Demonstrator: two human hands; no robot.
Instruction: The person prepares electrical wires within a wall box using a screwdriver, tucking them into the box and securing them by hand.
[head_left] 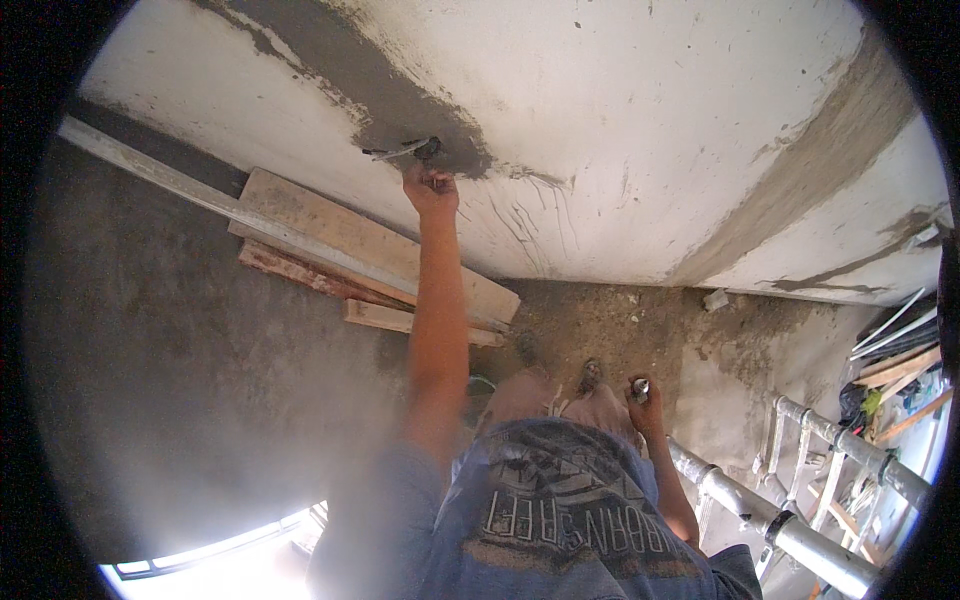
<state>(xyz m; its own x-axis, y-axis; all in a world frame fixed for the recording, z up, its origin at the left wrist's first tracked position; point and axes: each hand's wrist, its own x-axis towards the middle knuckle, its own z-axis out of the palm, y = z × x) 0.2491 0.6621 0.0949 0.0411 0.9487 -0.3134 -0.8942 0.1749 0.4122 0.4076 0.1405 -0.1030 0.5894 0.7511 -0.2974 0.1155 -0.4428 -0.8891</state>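
My left arm reaches up to the white wall (pixel 640 120), where my left hand (pixel 432 190) is at the lower edge of a dark round wall box (pixel 428 149). Its fingers are curled together; whatever they pinch is too small to make out. Pale wires (pixel 398 152) stick out of the box just above the fingertips. Grey plaster (pixel 400 100) covers a wide strip of wall around the box. Low at my side, my right hand (pixel 647 408) is closed round a tool with a silvery, rounded end (pixel 641 386); the rest of it is hidden in the fist.
Wooden boards (pixel 350 235) and a long pale bar (pixel 160 166) lie along the wall's foot at left. A metal ladder (pixel 740 495) is close on my right. Beyond it are piled planks (pixel 900 368). Rubble and dirt (pixel 600 310) cover the floor by my feet.
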